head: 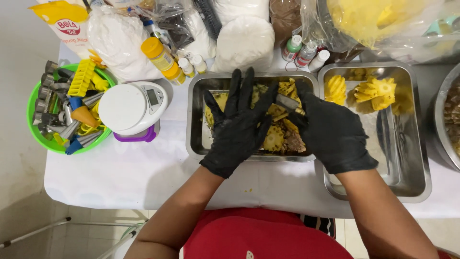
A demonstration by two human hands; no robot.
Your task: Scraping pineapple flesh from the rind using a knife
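We spread our black-gloved left hand open over the pineapple pieces; our right hand should grip the small metal knife firmly.

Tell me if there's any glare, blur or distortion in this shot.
Head view: soft, even light; glare on the steel tray rims and the plastic bags; wide-angle bending at the edges; the gloved left hand and right hand are sharp.
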